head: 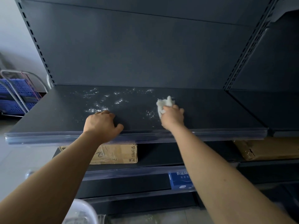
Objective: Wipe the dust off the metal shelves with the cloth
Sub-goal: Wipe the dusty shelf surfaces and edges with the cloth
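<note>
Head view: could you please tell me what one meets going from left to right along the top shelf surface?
Blue crates beside the shelf → white dust smears → left hand resting at the front edge → white cloth → right hand pressing that cloth onto the metal shelf → slotted upright.

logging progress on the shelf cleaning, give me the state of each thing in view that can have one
top shelf: whitish smears left and centre, right part looks clean
cloth: bunched, pressed on the shelf under the right hand
right hand: closed on the cloth
left hand: resting on the shelf's front edge, holding nothing
cardboard box: closed, taped, on the shelf below
blue crates: stacked, left of the shelving
</note>
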The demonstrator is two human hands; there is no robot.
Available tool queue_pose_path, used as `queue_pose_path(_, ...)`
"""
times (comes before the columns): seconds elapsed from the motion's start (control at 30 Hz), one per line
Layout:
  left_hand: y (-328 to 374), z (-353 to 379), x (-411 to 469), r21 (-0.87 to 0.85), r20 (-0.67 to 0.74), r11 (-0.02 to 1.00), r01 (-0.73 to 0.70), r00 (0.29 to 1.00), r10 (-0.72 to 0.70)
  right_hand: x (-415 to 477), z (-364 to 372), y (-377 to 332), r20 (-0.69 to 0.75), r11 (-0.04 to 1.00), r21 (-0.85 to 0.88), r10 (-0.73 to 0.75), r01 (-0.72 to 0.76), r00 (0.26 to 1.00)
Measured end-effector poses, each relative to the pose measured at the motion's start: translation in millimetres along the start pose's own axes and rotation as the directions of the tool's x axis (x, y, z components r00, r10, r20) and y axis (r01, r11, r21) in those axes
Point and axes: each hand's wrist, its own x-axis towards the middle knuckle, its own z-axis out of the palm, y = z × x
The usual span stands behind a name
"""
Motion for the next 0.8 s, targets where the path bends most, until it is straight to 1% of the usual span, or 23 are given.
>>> queue_pose_path(0.1, 0.4, 0.5, -1.6, 0.015, -0.005, 1.0, -0.003, 1.0, 0.003, -10.9, 11.8, -43.6, 0.063, 0.989, 0.08, -0.131, 0.126, 0.989)
queue_pose_path(0.17, -1.4, -0.9, -1.6, 0.027, -0.004, 0.999, -0.017, 1.0, 0.017, -15.8, 10.0, -61.4, 0.08, 0.958, 0.24, -0.179, 0.155, 0.981)
queue_pose_path(0.23, -4.1, -2.2, 1.6, 0.013, -0.007, 1.0, -0.017, 1.0, 0.017, -13.7, -0.4, -61.9, 0.026, 0.921, 0.353, -0.189, 0.168, 0.982)
queue_pose_path(0.27, -5.6, -2.8, 4.4, -0.008, -0.011, 1.0, -0.004, 1.0, 0.004, -8.7, -7.7, -55.6, -0.017, 0.916, 0.362, -0.178, 0.172, 0.984)
queue_pose_path(0.33, -8.7, -2.8, 11.5, -0.034, -0.019, 0.999, 0.026, 0.999, -0.027, 10.7, -22.9, -33.6, -0.114, 0.932, 0.331, -0.119, 0.15, 0.986)
queue_pose_path(0.4, -10.5, 0.2, 19.2, -0.045, -0.016, 0.998, 0.051, 0.999, -0.052, 38.8, -35.6, -1.5, -0.172, 0.962, 0.269, -0.005, 0.052, 0.985)
queue_pose_path(0.47, -10.9, 3.3, 27.6, -0.075, 0.023, 0.993, 0.089, 0.996, -0.087, 63.9, -39.4, 31.0, -0.145, 0.968, 0.218, 0.16, -0.126, 0.976)
queue_pose_path(0.5, -10.8, 4.2, 31.7, -0.093, 0.051, 0.99, 0.108, 0.993, -0.103, 73.7, -36.1, 44.7, -0.128, 0.952, 0.222, 0.241, -0.21, 0.962)
queue_pose_path(0.57, -10.0, 6.4, 37.9, -0.105, 0.079, 0.986, 0.132, 0.989, -0.124, 83.1, -25.1, 58.6, -0.1, 0.917, 0.257, 0.34, -0.305, 0.935)
queue_pose_path(0.6, -9.8, 7.7, 39.7, -0.096, 0.07, 0.986, 0.134, 0.989, -0.128, 87.5, -17.9, 59.7, -0.097, 0.923, 0.246, 0.327, -0.296, 0.94)
queue_pose_path(0.7, -9.4, 8.1, 42.0, -0.067, 0.036, 0.988, 0.136, 0.99, -0.134, 97.4, 2.2, 36.5, -0.044, 0.982, 0.066, 0.177, -0.174, 0.983)
queue_pose_path(0.8, -7.4, 7.7, 42.3, -0.068, 0.03, 0.986, 0.15, 0.988, -0.148, 95.0, 22.5, -12.0, 0.032, 1.0, -0.01, -0.014, 0.014, 0.999)
